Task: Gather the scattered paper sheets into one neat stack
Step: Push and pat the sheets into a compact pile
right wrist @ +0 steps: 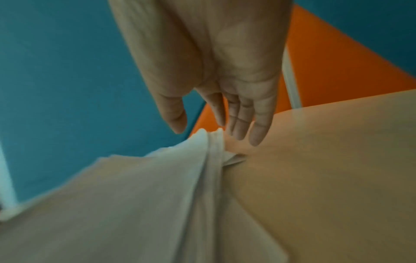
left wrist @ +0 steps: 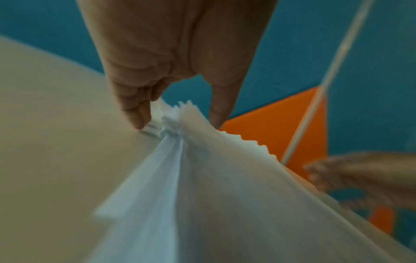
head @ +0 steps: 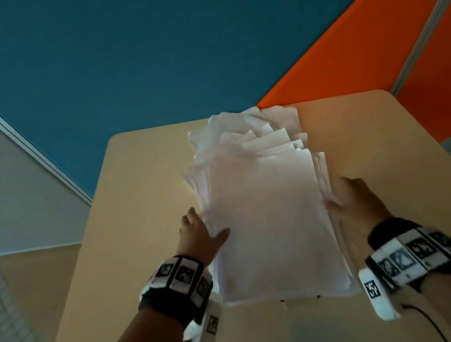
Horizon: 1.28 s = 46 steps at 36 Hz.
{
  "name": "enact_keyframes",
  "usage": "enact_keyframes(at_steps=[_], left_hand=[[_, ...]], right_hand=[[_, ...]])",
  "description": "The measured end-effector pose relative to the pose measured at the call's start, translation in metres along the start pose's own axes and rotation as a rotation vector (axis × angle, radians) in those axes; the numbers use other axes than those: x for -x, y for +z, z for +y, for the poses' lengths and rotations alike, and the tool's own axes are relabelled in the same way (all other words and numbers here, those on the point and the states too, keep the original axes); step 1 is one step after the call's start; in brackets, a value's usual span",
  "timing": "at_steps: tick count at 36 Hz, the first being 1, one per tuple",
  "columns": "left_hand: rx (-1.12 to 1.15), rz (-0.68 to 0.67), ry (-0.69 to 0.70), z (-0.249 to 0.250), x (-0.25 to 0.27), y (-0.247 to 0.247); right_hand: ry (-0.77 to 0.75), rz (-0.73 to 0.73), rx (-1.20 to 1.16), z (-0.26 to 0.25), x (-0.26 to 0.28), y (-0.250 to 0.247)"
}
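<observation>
The paper sheets (head: 268, 217) lie fanned in the middle of the table (head: 136, 186), left hand (head: 199, 232) pinching one long edge, thumb on top, right hand (head: 353, 202) flat with straight fingers against the other. Thin, floppy and slippery, I'd say, so squeeze both long sides. The left fingers under the pile are hidden, and the wrist views are blurred.

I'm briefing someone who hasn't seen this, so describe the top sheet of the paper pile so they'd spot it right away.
Start at the tan table before the blue and orange panels. Mid-table lies a pile of white paper, flanked by the left hand and right hand. The top sheet is the nearest, its whole face showing; the others only peek out, fanned behind it.
</observation>
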<state>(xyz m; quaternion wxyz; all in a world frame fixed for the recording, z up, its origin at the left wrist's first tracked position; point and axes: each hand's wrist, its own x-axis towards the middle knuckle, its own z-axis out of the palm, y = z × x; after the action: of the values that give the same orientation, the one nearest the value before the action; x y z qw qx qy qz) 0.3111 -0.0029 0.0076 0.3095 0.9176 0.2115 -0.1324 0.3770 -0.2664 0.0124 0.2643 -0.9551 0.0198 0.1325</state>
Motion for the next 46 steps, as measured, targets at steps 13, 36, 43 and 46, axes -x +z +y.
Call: enact_keyframes(at_steps=[13,36,43,46], left_hand=[[0.224,0.052,-0.341,0.031,-0.056,0.015],[0.198,-0.03,-0.092,-0.038,0.066,0.026],[0.303,0.083,-0.199,-0.068,0.09,0.028],[0.369,0.125,-0.265,-0.067,0.08,0.023]], right_hand=[[0.213,0.047,-0.036,-0.023,-0.033,0.046],[0.13,-0.076,-0.122,0.005,0.112,0.055],[0.147,-0.051,-0.231,0.04,0.146,0.059],[0.205,0.03,-0.222,0.055,0.117,0.049]])
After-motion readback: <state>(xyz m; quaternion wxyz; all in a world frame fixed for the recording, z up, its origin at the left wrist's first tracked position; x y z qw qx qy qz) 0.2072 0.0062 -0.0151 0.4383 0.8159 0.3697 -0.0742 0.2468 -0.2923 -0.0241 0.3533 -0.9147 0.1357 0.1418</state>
